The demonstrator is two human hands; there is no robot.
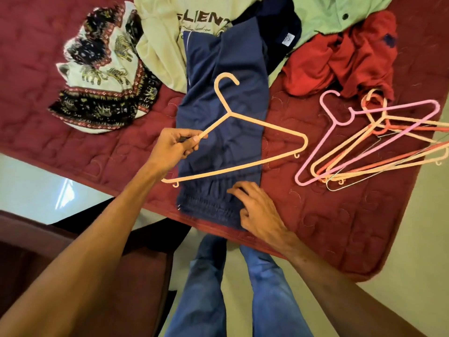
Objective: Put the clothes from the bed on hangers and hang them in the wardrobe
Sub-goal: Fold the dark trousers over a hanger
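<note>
The left grip [175,147] is clenched round one shoulder arm of a peach hanger [228,113], which is held just above a pair of blue trousers [218,93] with its hook pointed away from the person. The right grip [257,210] is laid on the gathered waistband of these trousers with its fingers bent and their tips on the cloth; whether any cloth is pinched cannot be told. The trousers are spread lengthwise on the bed [97,152], waistband at the near edge, over a maroon quilted cover. Six garments in all are counted on the bed: the trousers, a patterned elephant-print piece [102,76] to the left, a cream shirt with dark lettering [165,32] partly under the trousers, a navy garment [279,27], a pale green shirt [340,13] at the far side, and a crumpled red garment [352,52]. Near the red garment, to the right of the trousers, a tangled pile of hangers [379,122] is seen: one pink, one coral, one of thin wire, the rest peach, at least five together. Legs in blue jeans [206,288] are seen below the bed's edge.
</note>
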